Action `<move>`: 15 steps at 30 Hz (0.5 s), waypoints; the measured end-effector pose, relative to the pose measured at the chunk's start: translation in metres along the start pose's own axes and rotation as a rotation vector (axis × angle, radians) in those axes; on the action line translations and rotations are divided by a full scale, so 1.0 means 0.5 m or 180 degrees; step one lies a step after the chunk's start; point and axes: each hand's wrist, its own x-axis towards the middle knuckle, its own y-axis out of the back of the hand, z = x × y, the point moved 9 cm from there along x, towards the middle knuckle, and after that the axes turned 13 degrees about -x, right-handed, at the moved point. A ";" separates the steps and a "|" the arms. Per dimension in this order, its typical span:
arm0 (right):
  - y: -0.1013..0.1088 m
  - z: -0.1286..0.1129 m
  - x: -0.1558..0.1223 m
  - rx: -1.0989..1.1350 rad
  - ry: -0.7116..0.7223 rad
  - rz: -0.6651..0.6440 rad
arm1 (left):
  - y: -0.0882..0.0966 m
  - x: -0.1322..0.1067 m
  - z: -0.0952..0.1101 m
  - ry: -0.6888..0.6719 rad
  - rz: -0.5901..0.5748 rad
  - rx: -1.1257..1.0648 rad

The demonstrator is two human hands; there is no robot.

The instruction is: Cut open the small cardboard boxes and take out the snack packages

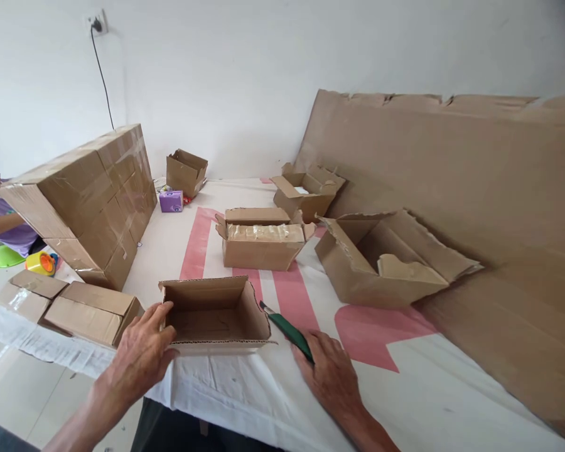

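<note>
An open-topped cardboard box (216, 346) stands at the near edge of the table, its inside bare. My left hand (144, 342) grips the box's left wall, with fingertips over the rim. To the right of the box, my right hand (327, 370) is wrapped round a green utility knife (289, 333). The knife's blade end points up and left, close to the box's right wall. I cannot tell whether the tip touches the cardboard.
A taped stack of boxes (94, 207) and two low boxes (87, 307) stand left. Beyond are a filled box (258, 254), a large open box (381, 282), a smaller box (306, 201) and a purple packet (171, 201). A cardboard sheet (475, 188) leans right. Another person's arm (2, 225) shows left.
</note>
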 end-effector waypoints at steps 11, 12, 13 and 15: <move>0.014 -0.005 0.015 -0.0060 0.0074 0.0386 | 0.157 0.318 -0.316 0.1181 0.0185 0.0710; 0.011 -0.003 0.013 -0.0054 0.0070 0.0424 | 0.170 0.352 -0.338 0.1227 0.0252 0.0737; 0.008 0.000 0.011 -0.0048 0.0058 0.0451 | 0.180 0.384 -0.356 0.1265 0.0321 0.0768; -0.003 0.008 0.005 -0.0019 0.0021 0.0482 | 0.195 0.438 -0.388 0.1375 0.0455 0.0823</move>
